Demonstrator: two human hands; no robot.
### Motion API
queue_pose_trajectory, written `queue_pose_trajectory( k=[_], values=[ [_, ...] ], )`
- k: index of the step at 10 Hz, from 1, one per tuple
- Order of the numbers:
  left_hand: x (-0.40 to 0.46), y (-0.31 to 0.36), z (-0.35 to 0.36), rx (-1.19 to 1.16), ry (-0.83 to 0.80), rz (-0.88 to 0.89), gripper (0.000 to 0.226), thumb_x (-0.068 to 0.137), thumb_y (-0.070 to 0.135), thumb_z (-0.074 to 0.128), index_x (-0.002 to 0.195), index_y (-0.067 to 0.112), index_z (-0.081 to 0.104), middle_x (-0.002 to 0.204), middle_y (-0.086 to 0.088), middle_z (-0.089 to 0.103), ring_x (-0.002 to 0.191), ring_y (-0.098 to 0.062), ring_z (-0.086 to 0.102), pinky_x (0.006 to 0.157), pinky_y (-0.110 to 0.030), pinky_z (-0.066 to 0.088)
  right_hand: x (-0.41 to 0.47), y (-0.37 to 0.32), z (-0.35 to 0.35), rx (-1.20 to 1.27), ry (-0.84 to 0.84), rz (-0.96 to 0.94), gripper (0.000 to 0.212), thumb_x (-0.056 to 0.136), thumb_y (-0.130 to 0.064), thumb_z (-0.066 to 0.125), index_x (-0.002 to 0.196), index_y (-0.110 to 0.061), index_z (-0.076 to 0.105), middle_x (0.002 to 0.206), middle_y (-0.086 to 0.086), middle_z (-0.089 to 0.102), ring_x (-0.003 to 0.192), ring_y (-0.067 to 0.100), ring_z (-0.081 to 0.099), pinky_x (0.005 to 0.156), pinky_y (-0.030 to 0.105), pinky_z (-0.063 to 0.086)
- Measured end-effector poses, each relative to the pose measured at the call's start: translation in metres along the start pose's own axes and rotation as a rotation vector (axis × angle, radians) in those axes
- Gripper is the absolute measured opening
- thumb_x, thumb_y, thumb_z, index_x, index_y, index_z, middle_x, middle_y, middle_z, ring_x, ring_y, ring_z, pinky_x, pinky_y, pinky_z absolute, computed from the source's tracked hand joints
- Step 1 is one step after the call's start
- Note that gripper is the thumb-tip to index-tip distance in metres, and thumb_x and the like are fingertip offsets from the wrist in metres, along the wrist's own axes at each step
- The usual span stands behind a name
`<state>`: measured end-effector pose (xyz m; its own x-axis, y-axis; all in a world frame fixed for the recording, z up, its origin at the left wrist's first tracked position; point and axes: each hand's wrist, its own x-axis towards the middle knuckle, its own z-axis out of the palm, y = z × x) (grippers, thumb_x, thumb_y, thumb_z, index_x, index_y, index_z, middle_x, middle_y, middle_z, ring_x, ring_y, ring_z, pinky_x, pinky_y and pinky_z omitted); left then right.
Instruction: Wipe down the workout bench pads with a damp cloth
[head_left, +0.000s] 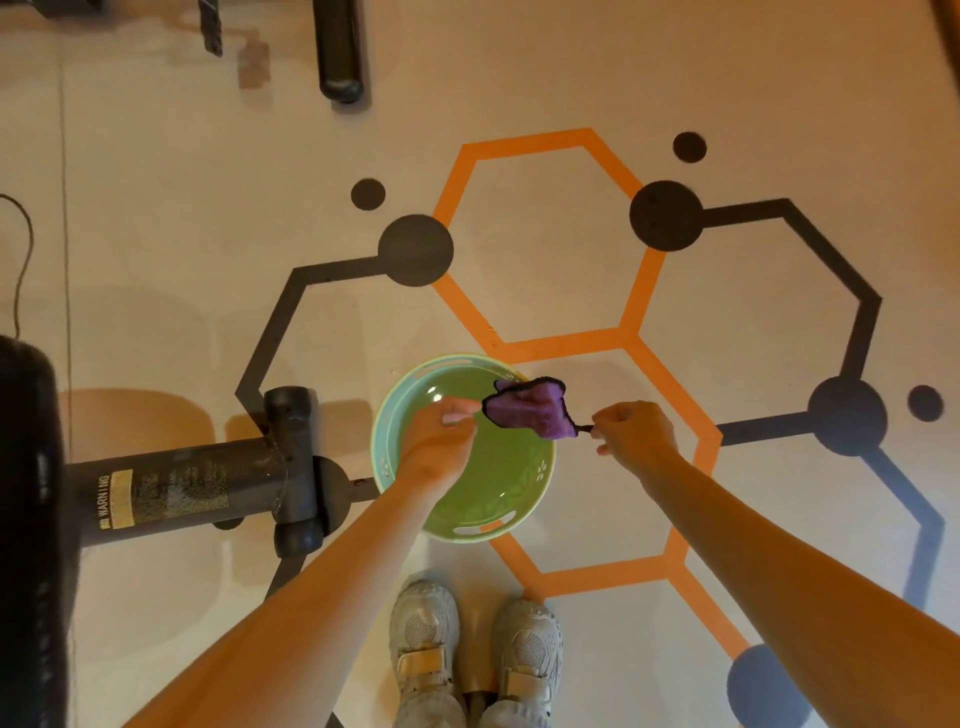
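Note:
A purple cloth (530, 410) with a dark edge hangs stretched between my two hands above the far right rim of a green bowl (498, 488) on the floor. My left hand (439, 434) pinches the cloth's left corner over the bowl. My right hand (636, 428) pinches its right corner, just outside the bowl. The black bench pad (26, 519) fills the left edge of the view, seen from above, well left of both hands.
The bench's dark steel frame tube (187, 499) with a warning label and its foot crossbar (293, 467) lie just left of the bowl. My two grey shoes (478, 654) stand near the bowl. A black roller (340, 49) lies at the top. The floor carries hexagon markings.

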<state>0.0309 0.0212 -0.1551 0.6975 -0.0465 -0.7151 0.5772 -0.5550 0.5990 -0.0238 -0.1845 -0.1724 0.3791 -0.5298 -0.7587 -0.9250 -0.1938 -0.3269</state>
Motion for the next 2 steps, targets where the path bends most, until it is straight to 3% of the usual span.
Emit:
queue_pose_trajectory(
  k=[1,2],
  values=[
    [-0.017,0.014,-0.012,0.005,-0.03,-0.012,0.024,0.099,0.011,0.051,0.111,0.022,0.069,0.119,0.001,0.067,0.107,-0.012,0.06,0.082,-0.017,0.04,-0.027,-0.011,-0.019,0.037,-0.068,-0.017,0.017,0.088,-0.012,0.054,0.078,-0.015,0.068,0.084,0.012,0.073,0.075,0.023,0.07,0.053,0.021,0.047],
    [-0.04,0.027,-0.027,0.008,-0.022,0.002,0.023,0.098,0.012,0.053,0.101,0.028,0.069,0.117,0.0,0.069,0.109,-0.013,0.061,0.086,-0.021,0.041,-0.056,-0.018,-0.036,0.092,-0.107,-0.027,0.02,0.089,-0.011,0.055,0.072,-0.017,0.064,0.084,0.01,0.072,0.068,0.021,0.067,0.053,0.021,0.046]
  ],
)
